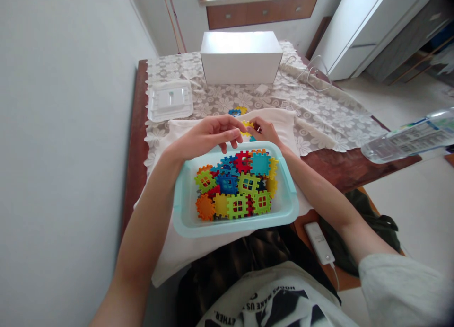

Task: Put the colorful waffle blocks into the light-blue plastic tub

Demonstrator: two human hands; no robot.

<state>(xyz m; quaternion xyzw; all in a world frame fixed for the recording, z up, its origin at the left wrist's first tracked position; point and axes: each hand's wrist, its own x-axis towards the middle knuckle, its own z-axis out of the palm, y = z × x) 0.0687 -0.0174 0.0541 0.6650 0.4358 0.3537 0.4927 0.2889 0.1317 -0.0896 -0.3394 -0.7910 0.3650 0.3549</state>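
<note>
My left hand (215,134) hovers over the far rim of a pale blue plastic basket (181,223). Its fingers are apart and slightly bent, with the fingertips close to a yellow interlocking block (247,125). Just beyond the basket, my right hand (265,131) pinches that yellow block at its right side. A teal block (252,138) shows partly below it. Inside the basket lie several toothed square blocks, among them a green window block (248,183), a blue one (227,184), a light blue one (260,164) and an orange round one (205,207).
Blue and yellow blocks (237,111) lie past my hands on the cloth's far edge. A white box (241,66) and a clear plastic lid (170,101) rest on the lace tablecloth. A plastic bottle (407,136) is at the right; a wall (64,128) borders the left.
</note>
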